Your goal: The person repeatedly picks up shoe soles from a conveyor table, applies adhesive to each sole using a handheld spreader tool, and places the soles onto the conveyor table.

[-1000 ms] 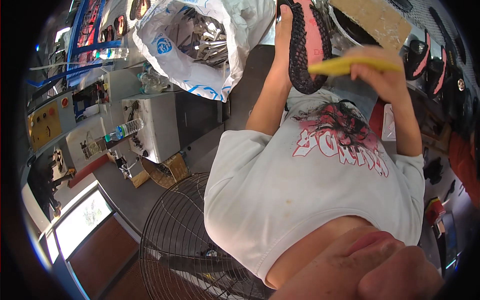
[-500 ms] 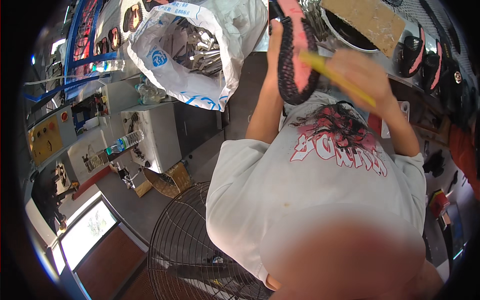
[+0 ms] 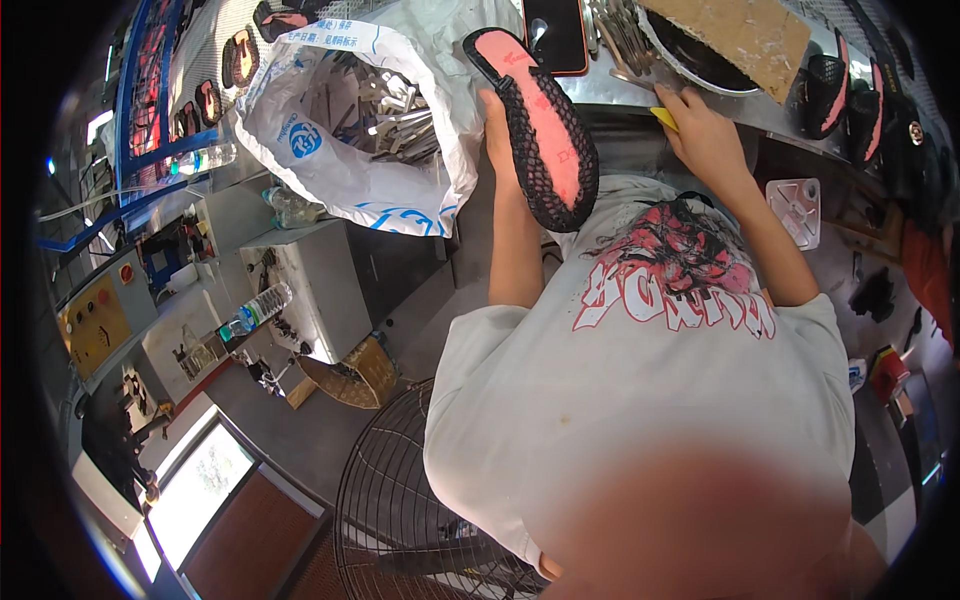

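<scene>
My left hand [image 3: 496, 122] is closed round the far side of a shoe upper [image 3: 585, 170], most of its fingers hidden behind it. The shoe upper is black and woven, with its pink sole side [image 3: 545, 115] turned up and tilted. To its right, my right hand [image 3: 705, 135] is closed on a yellow long-handled tool [image 3: 664, 118], of which only a short end shows. Its fingertips are close to a thin metal strip [image 3: 632, 79] at the edge of the worktop; whether they touch it I cannot tell.
A white sack [image 3: 452, 190] of metal strips [image 3: 400, 110] stands at the left. Behind the shoe lies a dark phone [image 3: 556, 35]. A round black pan [image 3: 690, 60] sits under a brown board [image 3: 740, 40]. More shoe uppers [image 3: 826, 90] stand at right; a wire fan [image 3: 390, 480] is below.
The yellow tool has left the pink sole, and my right hand has moved beside the metal strips. The shoe has shifted left and tilted, uncovering the phone.
</scene>
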`<state>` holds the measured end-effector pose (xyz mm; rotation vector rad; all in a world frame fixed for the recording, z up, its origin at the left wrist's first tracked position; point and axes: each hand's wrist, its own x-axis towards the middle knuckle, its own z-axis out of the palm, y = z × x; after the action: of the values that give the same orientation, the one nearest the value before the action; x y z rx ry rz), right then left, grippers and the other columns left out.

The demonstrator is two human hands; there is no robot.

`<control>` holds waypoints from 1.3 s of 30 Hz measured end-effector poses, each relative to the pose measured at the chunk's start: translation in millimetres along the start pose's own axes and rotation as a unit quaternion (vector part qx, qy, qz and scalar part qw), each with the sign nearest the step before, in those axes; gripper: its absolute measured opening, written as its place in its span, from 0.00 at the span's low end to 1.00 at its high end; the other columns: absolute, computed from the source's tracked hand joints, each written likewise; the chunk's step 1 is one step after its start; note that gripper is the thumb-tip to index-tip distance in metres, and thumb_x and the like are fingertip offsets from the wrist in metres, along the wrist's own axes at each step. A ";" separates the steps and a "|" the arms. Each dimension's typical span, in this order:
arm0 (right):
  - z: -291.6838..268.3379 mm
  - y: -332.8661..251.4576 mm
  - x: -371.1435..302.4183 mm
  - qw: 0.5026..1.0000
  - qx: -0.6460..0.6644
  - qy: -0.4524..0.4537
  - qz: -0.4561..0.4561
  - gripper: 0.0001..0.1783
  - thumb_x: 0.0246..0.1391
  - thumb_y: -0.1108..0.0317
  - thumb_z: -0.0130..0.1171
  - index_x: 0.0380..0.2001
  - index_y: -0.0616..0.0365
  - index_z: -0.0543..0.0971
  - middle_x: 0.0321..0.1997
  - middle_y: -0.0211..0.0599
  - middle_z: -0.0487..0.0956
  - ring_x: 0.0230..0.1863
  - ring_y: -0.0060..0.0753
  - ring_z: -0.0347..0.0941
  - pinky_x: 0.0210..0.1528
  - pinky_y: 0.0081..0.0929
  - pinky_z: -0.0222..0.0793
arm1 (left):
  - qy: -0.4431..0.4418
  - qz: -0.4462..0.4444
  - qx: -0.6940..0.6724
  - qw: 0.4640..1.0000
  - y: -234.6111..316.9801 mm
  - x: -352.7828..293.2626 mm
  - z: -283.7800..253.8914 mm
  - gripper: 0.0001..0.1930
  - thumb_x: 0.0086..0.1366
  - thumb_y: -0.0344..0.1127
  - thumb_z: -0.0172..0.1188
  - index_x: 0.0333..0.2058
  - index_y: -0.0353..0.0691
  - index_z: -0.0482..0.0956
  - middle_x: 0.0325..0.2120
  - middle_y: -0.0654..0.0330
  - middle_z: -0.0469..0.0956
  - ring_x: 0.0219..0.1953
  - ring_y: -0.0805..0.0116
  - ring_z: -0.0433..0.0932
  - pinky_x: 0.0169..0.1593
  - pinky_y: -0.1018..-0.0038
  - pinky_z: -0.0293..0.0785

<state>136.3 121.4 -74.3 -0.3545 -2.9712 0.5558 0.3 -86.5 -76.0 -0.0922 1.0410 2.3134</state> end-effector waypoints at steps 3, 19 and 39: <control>9.9 9.8 -4.5 0.999 -0.020 0.031 -0.024 0.17 0.47 0.69 0.59 0.42 0.54 0.71 0.40 0.41 0.72 0.33 0.50 0.74 0.32 0.40 0.72 | -0.037 0.006 -0.018 0.999 -0.8 0.9 -9.0 0.29 0.65 0.60 0.45 0.49 0.39 0.69 0.39 0.57 0.75 0.38 0.63 0.75 0.42 0.68 0.75; -76.0 -38.1 -9.1 0.834 0.545 0.029 0.081 0.12 0.59 0.72 0.51 0.45 0.59 0.74 0.24 0.26 0.72 0.24 0.10 0.62 0.25 0.11 0.56 | -0.078 0.075 0.186 0.977 -18.0 -0.5 28.1 0.33 0.69 0.60 0.33 0.44 0.32 0.71 0.33 0.57 0.77 0.33 0.70 0.77 0.37 0.75 0.74; -83.6 -53.1 0.5 0.952 0.265 0.110 -0.108 0.14 0.47 0.74 0.58 0.41 0.58 0.77 0.35 0.40 0.79 0.33 0.42 0.76 0.34 0.29 0.71 | -0.244 0.110 0.290 0.919 -23.6 -5.9 55.9 0.31 0.70 0.56 0.31 0.37 0.30 0.72 0.25 0.59 0.76 0.26 0.74 0.73 0.31 0.79 0.69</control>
<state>136.3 102.1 22.8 -0.0337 -2.4728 1.1549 27.6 -37.9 -51.3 0.8278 1.4556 1.9466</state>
